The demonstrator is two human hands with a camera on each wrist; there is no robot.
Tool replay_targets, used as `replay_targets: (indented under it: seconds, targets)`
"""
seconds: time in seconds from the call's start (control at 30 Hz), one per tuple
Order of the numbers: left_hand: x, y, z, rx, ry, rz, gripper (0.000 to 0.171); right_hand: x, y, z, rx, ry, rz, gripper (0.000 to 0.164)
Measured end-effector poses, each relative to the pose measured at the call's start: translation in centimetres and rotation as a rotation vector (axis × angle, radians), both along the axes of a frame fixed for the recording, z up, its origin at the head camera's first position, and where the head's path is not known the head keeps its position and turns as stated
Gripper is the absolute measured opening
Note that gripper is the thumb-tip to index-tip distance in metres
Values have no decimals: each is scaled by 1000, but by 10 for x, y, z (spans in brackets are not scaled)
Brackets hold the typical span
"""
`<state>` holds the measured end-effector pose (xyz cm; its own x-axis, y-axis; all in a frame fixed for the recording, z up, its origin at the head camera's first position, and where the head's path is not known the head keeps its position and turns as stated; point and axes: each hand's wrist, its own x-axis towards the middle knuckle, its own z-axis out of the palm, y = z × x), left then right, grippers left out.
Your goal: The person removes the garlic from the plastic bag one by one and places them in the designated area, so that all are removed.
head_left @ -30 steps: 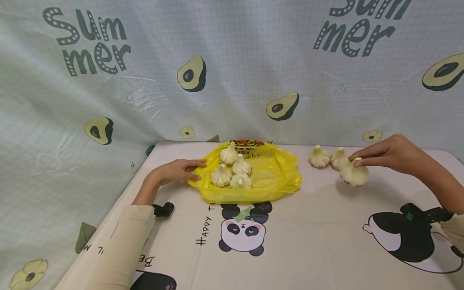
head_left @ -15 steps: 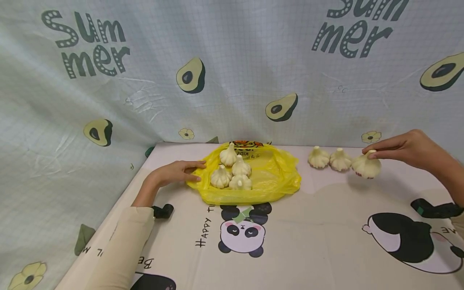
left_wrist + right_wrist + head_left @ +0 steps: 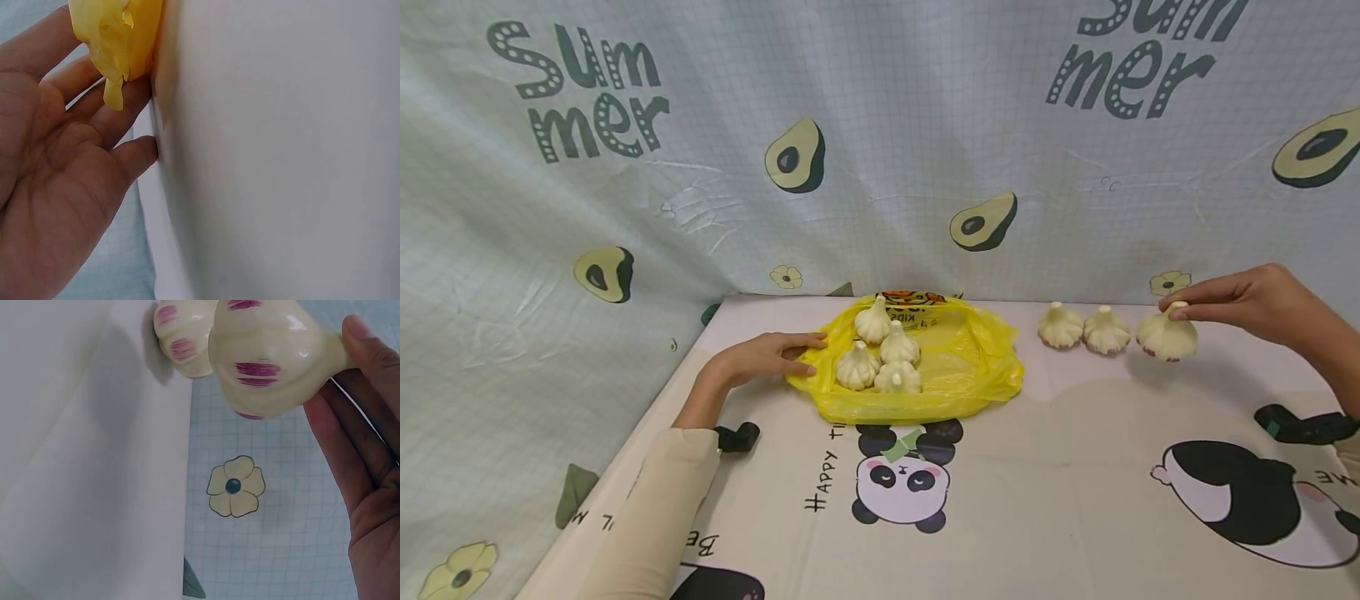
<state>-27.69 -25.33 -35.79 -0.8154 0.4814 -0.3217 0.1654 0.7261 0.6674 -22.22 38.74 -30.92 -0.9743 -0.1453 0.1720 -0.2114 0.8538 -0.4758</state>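
Observation:
At the middle back of the table, my left hand [image 3: 763, 353] holds the left edge of an opened yellow plastic bag [image 3: 973, 367]. In the left wrist view, the bag's crumpled corner [image 3: 119, 44] covers some fingertips. Several garlic bulbs [image 3: 858, 366] sit inside the bag, on its left. At the right, my right hand [image 3: 1262, 304] pinches a garlic bulb [image 3: 1167, 335] by its stem, root end down, just over the table. Two other bulbs, a far-left one [image 3: 1061, 326] and a nearer one [image 3: 1106, 331], stand beside it in a row. Purple streaks mark the held bulb [image 3: 269, 362].
A patterned curtain [image 3: 880, 125] rises right behind the table's back edge. The pale tablecloth [image 3: 1037, 500] has printed pandas and lettering. Black wrist bands, left [image 3: 739, 437] and right [image 3: 1303, 425], are on both arms.
My right hand has carried its garlic bulb to the right, away from the two standing bulbs, into line with them. The left hand and the bag have stayed in place.

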Motion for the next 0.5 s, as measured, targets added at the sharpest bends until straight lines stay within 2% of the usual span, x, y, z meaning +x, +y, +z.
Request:
replay_targets:
  seconds: [0.3, 0.5]
  targets:
    - [-1, 0, 0, 14, -8, -11, 62, -2, 3, -1, 13, -25, -12, 26]
    - [0, 0, 0, 13, -13, 1, 62, -7, 8, -1, 48, -52, 36, 25]
